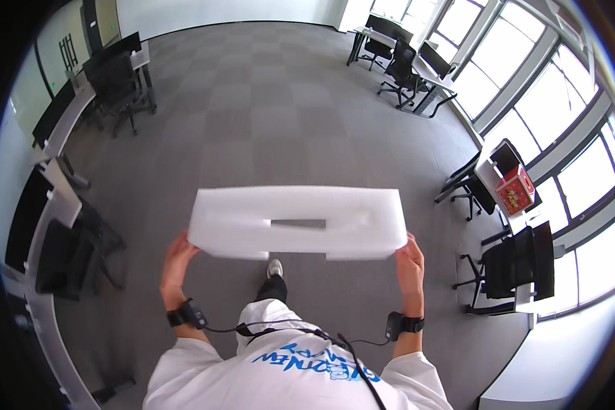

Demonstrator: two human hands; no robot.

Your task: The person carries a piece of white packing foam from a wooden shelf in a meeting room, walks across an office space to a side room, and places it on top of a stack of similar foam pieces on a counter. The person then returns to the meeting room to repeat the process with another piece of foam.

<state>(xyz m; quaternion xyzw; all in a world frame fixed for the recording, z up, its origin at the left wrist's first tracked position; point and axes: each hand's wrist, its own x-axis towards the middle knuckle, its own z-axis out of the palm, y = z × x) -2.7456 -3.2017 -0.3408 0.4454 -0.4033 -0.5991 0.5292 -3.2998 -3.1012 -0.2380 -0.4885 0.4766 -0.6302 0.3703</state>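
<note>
A long white foam block (297, 205) with a notch cut into its near side is held out in front of me at about waist height. It lies level, wider than my body. My left hand (179, 257) grips its left end, with the fingers partly hidden at the foam's edge. At the opposite end, my right hand (409, 258) grips the foam the same way. Each wrist wears a black strapped device, and black cables run from these across my white shirt. One of my shoes (275, 268) shows on the floor just below the notch.
Grey carpet (253, 123) stretches ahead to a white wall. Desks with black chairs line the left side (119, 89). By the windows on the right are more desks, an office chair (512, 263) and a red box (516, 190) on a desktop.
</note>
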